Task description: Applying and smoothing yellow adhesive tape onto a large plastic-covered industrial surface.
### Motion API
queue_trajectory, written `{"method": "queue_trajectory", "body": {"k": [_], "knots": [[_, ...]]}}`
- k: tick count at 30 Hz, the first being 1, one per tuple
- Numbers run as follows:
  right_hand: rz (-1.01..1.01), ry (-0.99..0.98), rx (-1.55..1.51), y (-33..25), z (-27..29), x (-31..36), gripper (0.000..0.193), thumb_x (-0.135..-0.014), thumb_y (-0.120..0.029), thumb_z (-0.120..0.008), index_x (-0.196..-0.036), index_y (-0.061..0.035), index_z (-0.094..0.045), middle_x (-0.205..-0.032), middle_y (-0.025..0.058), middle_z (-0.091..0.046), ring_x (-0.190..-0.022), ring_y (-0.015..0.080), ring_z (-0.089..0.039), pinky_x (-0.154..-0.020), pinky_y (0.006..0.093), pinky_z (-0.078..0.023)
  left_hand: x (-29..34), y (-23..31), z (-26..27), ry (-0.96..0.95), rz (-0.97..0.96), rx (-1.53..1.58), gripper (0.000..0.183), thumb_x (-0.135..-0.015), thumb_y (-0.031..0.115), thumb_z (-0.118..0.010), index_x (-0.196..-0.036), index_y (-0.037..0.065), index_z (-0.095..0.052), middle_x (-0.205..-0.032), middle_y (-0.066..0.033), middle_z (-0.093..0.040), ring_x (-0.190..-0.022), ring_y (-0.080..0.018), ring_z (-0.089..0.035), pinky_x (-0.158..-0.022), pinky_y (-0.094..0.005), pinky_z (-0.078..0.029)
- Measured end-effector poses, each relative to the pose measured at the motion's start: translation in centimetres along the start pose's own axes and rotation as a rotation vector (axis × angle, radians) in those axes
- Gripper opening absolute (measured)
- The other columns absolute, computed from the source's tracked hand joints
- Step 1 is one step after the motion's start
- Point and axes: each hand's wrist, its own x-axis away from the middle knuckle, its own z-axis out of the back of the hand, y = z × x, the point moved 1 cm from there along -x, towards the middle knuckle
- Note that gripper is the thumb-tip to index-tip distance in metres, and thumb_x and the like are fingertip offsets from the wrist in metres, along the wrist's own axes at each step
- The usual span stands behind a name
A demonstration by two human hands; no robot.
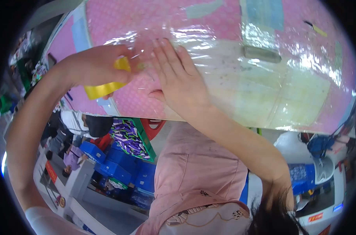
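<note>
Yellow curved band [100, 91]: roll or loose strip, cannot tell; lower stretch runs roughly 8 to 2 o'clock. Left hand [101, 64] nearer, thumb and fingers closed around band. Right hand [182, 78]: palm down, thumb splayed, band toward 8–9 o'clock, apart. Under both, film-covered pink tabletop [133, 103]. Green crate [146, 140] toward 7 o'clock from right hand.

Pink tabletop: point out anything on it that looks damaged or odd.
The pink tabletop looks worn and patched: a broad pale, yellowish area right of the right hand breaks up the pink, a bluish patch shows beyond it, and the glossy surface looks wrinkled.
</note>
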Motion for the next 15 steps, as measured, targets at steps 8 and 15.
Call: {"method": "queue_trajectory", "body": {"k": [8, 15], "knots": [[-0.033, 0.005, -0.205, 0.1, -1.1, 0.4, 0.081, -0.074, -0.048, -0.065, -0.134, 0.0025, -0.045, -0.147, 0.0197, -0.035, -0.141, 0.0333, -0.025, -0.114, 0.0484, -0.020, -2.7, 0.7, -0.3, 0.120, -0.239, -0.420, 0.032, -0.074, 0.023, -0.063, -0.100, 0.004, -0.058, -0.092, -0.0181, -0.064, -0.092, -0.0357, -0.063, -0.078, -0.0438, -0.050], [0.016, 0.231, -0.471, 3.9, 7.0, 0.1, 0.057, -0.082, -0.022, -0.063, -0.128, 0.0061, -0.045, -0.134, 0.0221, -0.043, -0.130, 0.0366, -0.036, -0.107, 0.0465, -0.029, -2.3, -0.4, -0.2, 0.143, -0.200, -0.198, 0.030, -0.075, 0.022, -0.062, -0.100, 0.004, -0.061, -0.100, -0.0199, -0.064, -0.096, -0.0354, -0.063, -0.083, -0.0420, -0.050]]}}
